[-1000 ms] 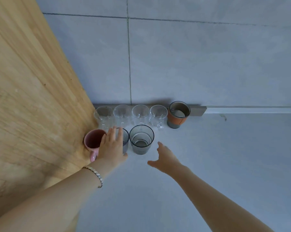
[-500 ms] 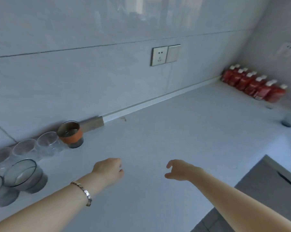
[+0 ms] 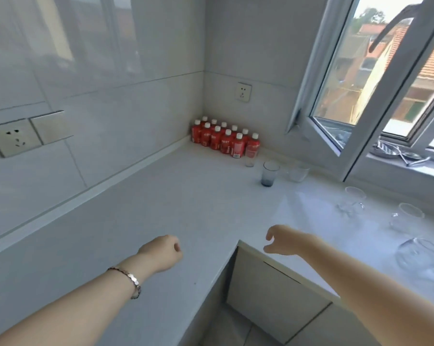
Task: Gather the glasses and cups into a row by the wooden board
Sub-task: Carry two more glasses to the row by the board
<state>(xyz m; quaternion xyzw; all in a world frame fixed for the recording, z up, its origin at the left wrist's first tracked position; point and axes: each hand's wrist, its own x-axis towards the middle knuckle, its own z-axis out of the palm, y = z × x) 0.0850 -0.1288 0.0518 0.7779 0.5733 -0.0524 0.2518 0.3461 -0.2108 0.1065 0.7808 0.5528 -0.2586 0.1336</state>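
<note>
Twelve red bottles with white caps stand packed in the far corner of the grey countertop, at centre frame; their labels carry white writing too blurred to read. Just in front of them, three vessels stand apart: a small clear glass, a grey-tinted tumbler and a clear cup. Along the right edge under the open window, three more clear handled cups show, the nearest blurred. Two wall sockets are visible, one at left, one in the corner. Both hands hover empty over the counter at lower centre: the left hand, bracelet at its wrist, loosely curled, and the right hand with fingers half-curled and parted.
</note>
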